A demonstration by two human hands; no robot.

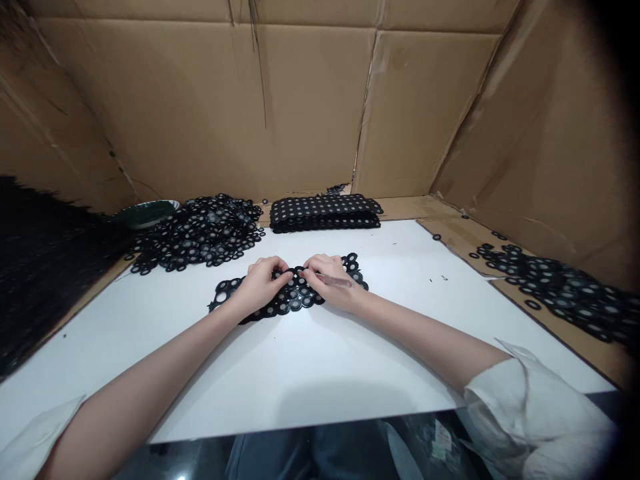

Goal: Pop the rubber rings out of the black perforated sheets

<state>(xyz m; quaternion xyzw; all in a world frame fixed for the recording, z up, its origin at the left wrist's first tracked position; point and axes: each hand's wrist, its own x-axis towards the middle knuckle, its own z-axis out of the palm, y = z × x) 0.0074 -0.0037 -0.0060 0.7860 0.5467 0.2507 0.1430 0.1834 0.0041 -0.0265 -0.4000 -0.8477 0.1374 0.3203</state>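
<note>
A strip of joined black rings point(296, 304) lies on the white tabletop in front of me, its two ends showing past my hands. My left hand point(263, 283) is closed in a pinch at the strip's far edge, thumb pointing right. Close beside it, my right hand point(330, 281) pinches the same edge, with a small gap between the two thumbs. Across the right thumb's base lies a slim brownish, pointed piece point(336, 281), whose kind I cannot make out. Both hands hide parts of the strip, and whatever small bit sits between the fingertips is hidden.
Behind the strip lies a stack of finished-looking ring sheets point(325, 212). A heap of loose black rings point(210, 230) is at back left, beside a shallow dish point(150, 212). More rings point(575, 290) spread along the right. A dark bristly mass point(45, 267) stands left; cardboard walls point(310, 107) enclose the table.
</note>
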